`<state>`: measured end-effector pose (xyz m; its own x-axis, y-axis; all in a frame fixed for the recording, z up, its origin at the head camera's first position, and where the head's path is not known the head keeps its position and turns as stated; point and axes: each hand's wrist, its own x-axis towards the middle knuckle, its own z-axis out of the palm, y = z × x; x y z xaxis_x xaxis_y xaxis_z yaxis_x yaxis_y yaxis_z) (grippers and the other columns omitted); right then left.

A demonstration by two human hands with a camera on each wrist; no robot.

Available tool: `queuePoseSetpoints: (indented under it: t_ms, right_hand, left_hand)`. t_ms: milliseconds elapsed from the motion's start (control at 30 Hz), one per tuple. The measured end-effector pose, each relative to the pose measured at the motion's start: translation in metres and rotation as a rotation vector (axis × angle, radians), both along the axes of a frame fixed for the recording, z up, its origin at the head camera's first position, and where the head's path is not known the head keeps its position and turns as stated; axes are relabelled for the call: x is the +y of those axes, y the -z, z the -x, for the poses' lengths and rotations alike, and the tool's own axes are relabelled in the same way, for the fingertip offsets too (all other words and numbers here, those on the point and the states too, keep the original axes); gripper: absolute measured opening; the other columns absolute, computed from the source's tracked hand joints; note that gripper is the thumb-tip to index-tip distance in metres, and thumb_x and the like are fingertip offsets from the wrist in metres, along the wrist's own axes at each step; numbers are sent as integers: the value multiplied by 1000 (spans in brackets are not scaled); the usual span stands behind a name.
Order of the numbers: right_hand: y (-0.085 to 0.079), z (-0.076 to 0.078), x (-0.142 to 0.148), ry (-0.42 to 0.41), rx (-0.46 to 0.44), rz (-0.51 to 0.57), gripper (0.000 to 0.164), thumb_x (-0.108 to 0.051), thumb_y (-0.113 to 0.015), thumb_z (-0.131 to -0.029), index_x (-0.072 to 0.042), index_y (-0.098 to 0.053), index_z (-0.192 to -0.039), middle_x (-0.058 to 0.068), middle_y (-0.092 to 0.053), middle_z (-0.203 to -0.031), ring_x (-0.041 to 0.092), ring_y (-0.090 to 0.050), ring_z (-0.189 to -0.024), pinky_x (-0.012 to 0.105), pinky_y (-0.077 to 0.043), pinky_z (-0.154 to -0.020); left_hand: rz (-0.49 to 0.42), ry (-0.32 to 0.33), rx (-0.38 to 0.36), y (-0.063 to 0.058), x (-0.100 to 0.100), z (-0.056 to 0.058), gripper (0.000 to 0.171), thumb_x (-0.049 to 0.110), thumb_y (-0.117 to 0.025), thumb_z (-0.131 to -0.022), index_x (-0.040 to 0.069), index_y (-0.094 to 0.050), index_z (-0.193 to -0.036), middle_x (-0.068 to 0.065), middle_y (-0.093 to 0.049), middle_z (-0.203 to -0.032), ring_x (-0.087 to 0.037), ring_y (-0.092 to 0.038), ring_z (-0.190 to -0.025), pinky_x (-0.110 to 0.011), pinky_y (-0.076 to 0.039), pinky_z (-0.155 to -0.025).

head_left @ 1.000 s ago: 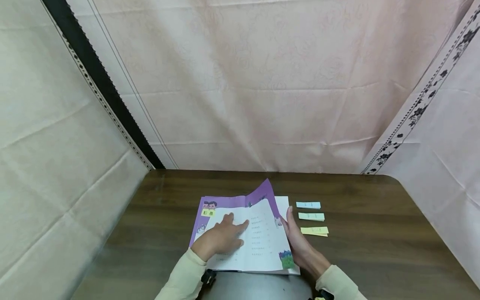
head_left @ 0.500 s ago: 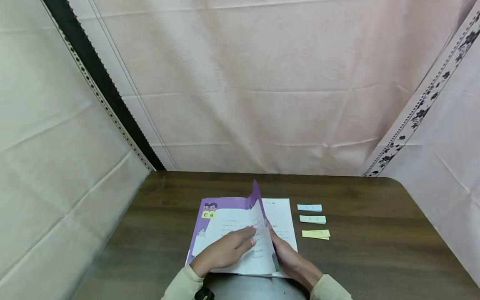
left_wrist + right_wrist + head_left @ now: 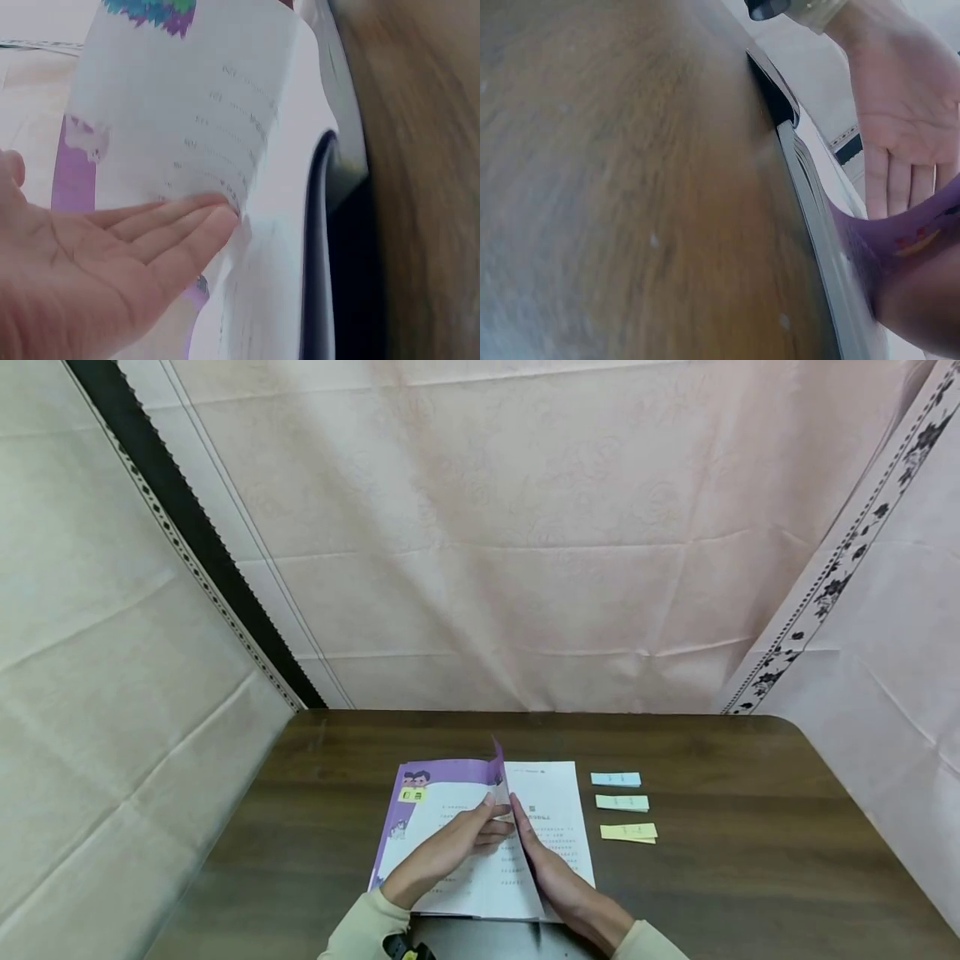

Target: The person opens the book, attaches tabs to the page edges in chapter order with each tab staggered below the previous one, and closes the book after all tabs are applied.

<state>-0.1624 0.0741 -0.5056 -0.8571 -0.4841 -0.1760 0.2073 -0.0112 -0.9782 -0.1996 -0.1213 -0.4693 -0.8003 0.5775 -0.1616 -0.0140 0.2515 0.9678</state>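
Observation:
An open book (image 3: pixel 551 860) lies on the table, with a purple-bordered page (image 3: pixel 517 864) lifted at its middle, its outer edge standing up. My left hand (image 3: pixel 453 847) is over the left side of the book, its straight fingers touching the lifted page near the fold. Those fingers (image 3: pixel 187 232) show outstretched against the printed page (image 3: pixel 217 112) in the left wrist view. On the other side of the page, my right hand (image 3: pixel 558 877) lies along it with fingers straight. In the right wrist view, my right hand (image 3: pixel 922 300) appears close and blurred beside the purple page border (image 3: pixel 900 232).
Right of the book lie paper strips in a column: a blue strip (image 3: pixel 615 779), a green strip (image 3: pixel 622 803) and yellow strips (image 3: pixel 628 832). The brown wooden table (image 3: pixel 735 827) ends at cloth curtains (image 3: pixel 480 610) behind and at the sides.
The lifted page has swung from the right toward the left, with my right hand following it and uncovering the right page. My left hand has gone from pointing on the page to the fold.

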Motion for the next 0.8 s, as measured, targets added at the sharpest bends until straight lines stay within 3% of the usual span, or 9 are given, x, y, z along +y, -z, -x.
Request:
queuePoseSetpoints:
  t_ms: [300,433,533,667,800]
  right_hand:
    - [-1,-1,-7,15,78,-87,66,-54,-18,-114,-28,6,-170,8,15,-176,34,18,-159,69,12,-122]
    - [2,-2,-7,-9,102,-94,66,-50,-19,-115,-26,10,-170,9,17,-176,35,20,-159,70,11,-121]
    - [3,-3,-7,-30,134,-101,67,-49,-20,-116,-24,12,-169,12,18,-176,38,18,-159,70,9,-122]
    - [4,-3,-10,-69,275,-196,67,-41,-21,-117,-14,9,-169,22,12,-175,46,12,-159,72,4,-121]
    - [5,-4,-15,-91,460,-375,66,-35,-27,-117,-1,-3,-168,27,-2,-174,50,3,-159,71,2,-122]
  left_hand:
    - [-48,-103,11,0,3,-2,62,37,-43,-115,-15,-49,-148,-29,-66,-135,-41,-67,-123,-50,-54,-105]
    - [-94,-146,-11,0,-6,-4,47,23,-46,-113,-14,-58,-139,-24,-74,-118,-32,-75,-105,-46,-59,-97]
    - [-73,-209,41,-2,-17,-1,37,16,-51,-110,-14,-67,-125,-16,-77,-101,-22,-76,-87,-39,-63,-85]
    - [-5,-302,134,-9,-39,6,30,17,-59,-108,-9,-72,-114,-11,-77,-89,-16,-74,-74,-31,-62,-73]
    - [34,-358,178,-20,-61,12,29,20,-61,-108,-6,-73,-99,-4,-71,-78,-14,-68,-67,-27,-58,-67]
